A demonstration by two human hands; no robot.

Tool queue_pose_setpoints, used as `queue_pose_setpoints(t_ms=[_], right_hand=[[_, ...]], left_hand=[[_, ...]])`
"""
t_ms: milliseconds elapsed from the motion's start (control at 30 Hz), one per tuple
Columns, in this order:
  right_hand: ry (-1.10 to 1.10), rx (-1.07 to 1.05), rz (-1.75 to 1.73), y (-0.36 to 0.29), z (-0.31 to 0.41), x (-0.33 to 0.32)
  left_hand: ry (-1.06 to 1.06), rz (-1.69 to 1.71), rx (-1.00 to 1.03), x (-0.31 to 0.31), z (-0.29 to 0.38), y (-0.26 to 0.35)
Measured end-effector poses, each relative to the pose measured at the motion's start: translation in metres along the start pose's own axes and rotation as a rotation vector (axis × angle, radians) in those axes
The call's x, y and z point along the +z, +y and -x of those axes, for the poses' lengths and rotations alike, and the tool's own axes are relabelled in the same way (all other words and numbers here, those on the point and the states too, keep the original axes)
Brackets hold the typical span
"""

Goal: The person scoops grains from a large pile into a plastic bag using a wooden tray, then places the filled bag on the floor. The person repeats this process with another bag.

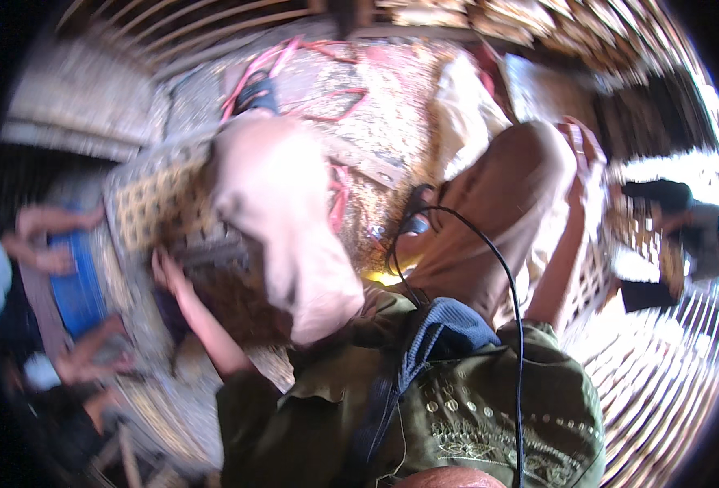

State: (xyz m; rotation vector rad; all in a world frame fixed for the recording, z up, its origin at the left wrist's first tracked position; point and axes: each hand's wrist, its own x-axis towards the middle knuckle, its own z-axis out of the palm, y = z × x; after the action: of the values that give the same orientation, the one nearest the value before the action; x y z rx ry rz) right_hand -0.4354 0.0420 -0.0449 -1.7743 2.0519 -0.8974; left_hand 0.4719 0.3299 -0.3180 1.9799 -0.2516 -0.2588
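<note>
My left hand reaches out to the left, blurred, with its fingers at the near edge of a tan lattice panel that has rows of holes. Whether the fingers grip that edge I cannot tell. My right hand lies against the outer side of my raised right knee, fingers spread and no object seen in it. My left leg, in light brown trousers, extends forward past the panel and hides part of it. A black cable loops over my lap.
Pink-red strips, a wooden strip with a hole and pale crumbly litter cover the floor. A whitish sack lies ahead. People's hands are at left by a blue container; another person is at right.
</note>
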Motion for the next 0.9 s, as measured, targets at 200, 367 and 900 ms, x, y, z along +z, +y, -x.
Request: queue_pose_setpoints(t_ms=[200, 367, 900], right_hand=[[-0.403, 0.317, 0.099, 0.095, 0.216, 0.026], [-0.762, 0.434, -0.116, 0.124, 0.325, 0.081], [-0.101, 1.064, -0.052, 0.197, 0.359, -0.084]], left_hand=[[-0.545, 0.171, -0.112, 0.008, 0.045, 0.073], [-0.733, -0.082, 0.420, 0.074, -0.040, 0.265], [-1.666, -0.570, 1.356, 0.225, 0.415, 0.553]])
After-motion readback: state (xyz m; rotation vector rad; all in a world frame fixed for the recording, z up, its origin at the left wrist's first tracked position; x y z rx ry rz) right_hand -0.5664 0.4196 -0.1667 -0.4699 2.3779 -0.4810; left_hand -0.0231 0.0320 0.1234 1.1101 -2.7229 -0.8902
